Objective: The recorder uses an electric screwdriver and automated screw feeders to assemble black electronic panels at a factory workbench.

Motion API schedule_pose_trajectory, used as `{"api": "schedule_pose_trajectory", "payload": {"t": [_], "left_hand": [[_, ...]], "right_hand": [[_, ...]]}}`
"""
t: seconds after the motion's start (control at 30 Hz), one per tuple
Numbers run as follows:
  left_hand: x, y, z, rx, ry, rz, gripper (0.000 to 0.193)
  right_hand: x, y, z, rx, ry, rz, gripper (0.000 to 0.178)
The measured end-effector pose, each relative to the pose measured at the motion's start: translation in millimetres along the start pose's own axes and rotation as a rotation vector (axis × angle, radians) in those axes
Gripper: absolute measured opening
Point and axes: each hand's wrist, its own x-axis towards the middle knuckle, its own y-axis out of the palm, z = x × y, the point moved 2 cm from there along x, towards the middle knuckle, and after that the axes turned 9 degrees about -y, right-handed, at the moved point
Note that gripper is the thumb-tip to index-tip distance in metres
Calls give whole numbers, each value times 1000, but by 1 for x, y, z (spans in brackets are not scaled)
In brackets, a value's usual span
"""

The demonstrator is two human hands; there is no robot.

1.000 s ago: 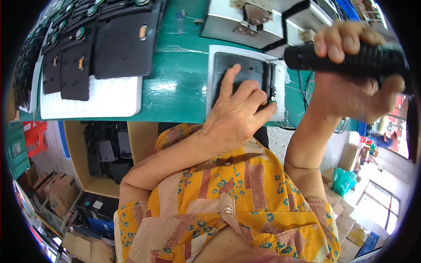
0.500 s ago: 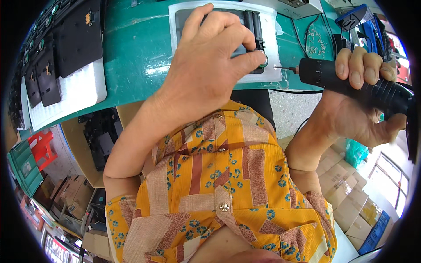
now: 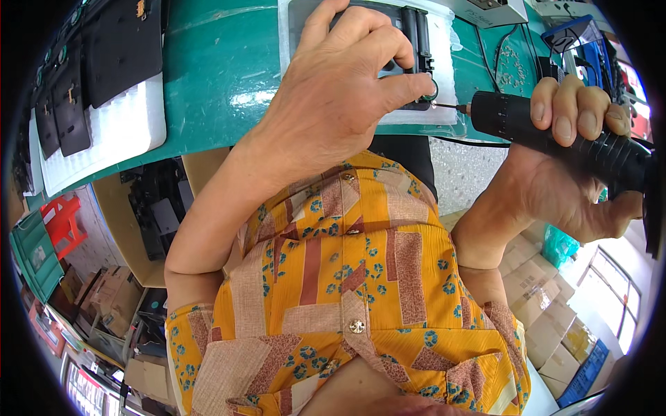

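A black plastic panel point(image 3: 390, 15) with two long ridges lies on a white foam sheet point(image 3: 444, 59). My left hand point(image 3: 340, 87) rests over it, with thumb and forefinger curled at the panel's right end. The thumb tip presses beside a small round part point(image 3: 434, 89) with a dark green rim, mostly hidden by the thumb. My right hand point(image 3: 569, 139) is wrapped round a black electric screwdriver point(image 3: 503, 113), held nearly level. Its thin bit points left, with a tiny shiny screw at the tip, by the panel's near right corner. Whether the screw touches the panel I cannot tell.
More black panels point(image 3: 125, 62) lie on white foam at the left of the green table point(image 3: 215, 76). Loose screws point(image 3: 512, 66) are scattered at the right, near cables and a grey metal box point(image 3: 485, 10). Below the table, a cardboard box point(image 3: 121, 222) holds black parts.
The panel and my left hand stand further right in view. The gap between the screwdriver tip and the panel's corner has closed to almost nothing. My right hand keeps its grip.
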Motion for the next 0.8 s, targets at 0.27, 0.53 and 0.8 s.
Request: {"api": "schedule_pose_trajectory", "payload": {"t": [0.27,0.53,0.8], "left_hand": [[4,-2,-2,47,-28,11,21],[46,-42,-18,-313,-626,585,19],[5,3,-4,130,15,-60,20]], "right_hand": [[-1,12,-4,-84,1,20,71],[4,17,-3,-157,26,186,72],[12,24,-3,-152,88,357,72]]}}
